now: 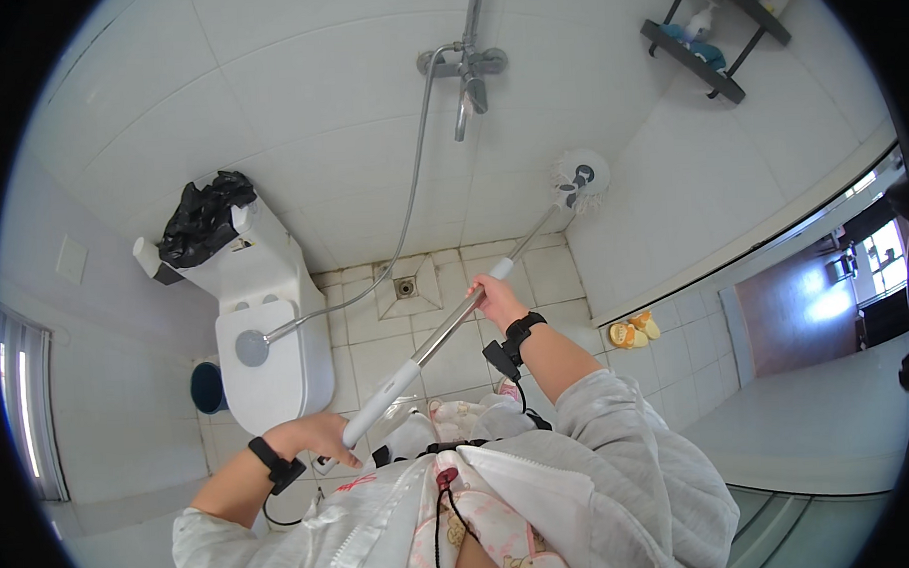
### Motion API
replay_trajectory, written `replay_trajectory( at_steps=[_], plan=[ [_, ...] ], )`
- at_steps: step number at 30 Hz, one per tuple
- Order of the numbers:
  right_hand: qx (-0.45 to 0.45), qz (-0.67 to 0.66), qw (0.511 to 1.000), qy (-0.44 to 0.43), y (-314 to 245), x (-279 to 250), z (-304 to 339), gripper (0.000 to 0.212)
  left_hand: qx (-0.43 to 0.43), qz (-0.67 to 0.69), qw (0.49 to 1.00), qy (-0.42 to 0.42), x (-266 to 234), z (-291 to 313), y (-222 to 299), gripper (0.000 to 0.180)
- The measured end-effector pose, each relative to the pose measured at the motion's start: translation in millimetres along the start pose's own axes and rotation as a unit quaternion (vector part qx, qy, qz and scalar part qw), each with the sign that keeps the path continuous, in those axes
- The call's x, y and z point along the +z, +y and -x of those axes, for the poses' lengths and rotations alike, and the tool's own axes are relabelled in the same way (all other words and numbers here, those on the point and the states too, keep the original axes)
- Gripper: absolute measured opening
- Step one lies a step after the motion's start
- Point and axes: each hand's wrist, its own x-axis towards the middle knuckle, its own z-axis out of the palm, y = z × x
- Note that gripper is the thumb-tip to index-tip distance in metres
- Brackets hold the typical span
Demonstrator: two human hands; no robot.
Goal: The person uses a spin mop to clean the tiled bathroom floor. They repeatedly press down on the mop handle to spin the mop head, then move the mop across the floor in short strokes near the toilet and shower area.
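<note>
A long-handled scrub brush [441,337] runs slantwise from near my body up to the right. Its round white bristled head [582,179] is at the tiled wall near the far right corner; I cannot tell how firmly it touches. My right hand [497,302] is closed round the metal pole, just below a white collar. Down by the white grip at the near end, my left hand [320,436] is closed on the handle, its fingers partly hidden. Both wrists wear black bands with cables.
At left stands a white toilet [267,366] with a shower head [252,348] on its lid and a black plastic bag [204,221] on its tank. A dark blue bucket [208,388] is beside it. The shower mixer [467,63], floor drain [405,287], corner shelf [702,60] and yellow slippers [633,331] surround me.
</note>
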Motion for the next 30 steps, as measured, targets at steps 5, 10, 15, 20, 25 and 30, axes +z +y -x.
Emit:
replay_trajectory(
  at_steps=[5, 10, 15, 20, 25, 30],
  plan=[
    [0.001, 0.02, 0.999, -0.041, -12.9, 17.7, 14.8, 0.011, 0.021, 0.025, 0.999, 0.032, 12.2, 1.2, -18.3, 0.04],
    [-0.029, 0.041, 0.995, -0.091, -26.8, 34.1, 34.9, 0.012, 0.039, 0.019, 0.999, 0.027, 17.6, 3.1, -30.3, 0.041],
    [-0.038, 0.051, 0.992, -0.108, -33.2, 45.6, 57.6, 0.008, 0.038, 0.022, 0.999, 0.009, 29.1, -1.3, -45.1, 0.037],
    [-0.044, 0.066, 0.989, -0.125, -39.8, 55.9, 81.3, 0.007, 0.048, 0.033, 0.998, -0.001, 42.1, -5.0, -59.8, 0.037],
    [-0.057, 0.068, 0.987, -0.136, -45.0, 68.1, 100.5, 0.009, 0.068, 0.088, 0.994, 0.013, 52.7, 1.3, -58.4, 0.029],
    [-0.058, 0.051, 0.982, -0.172, -45.9, 81.8, 113.5, 0.009, 0.052, 0.117, 0.992, 0.012, 61.5, 11.5, -52.7, 0.022]
  ],
)
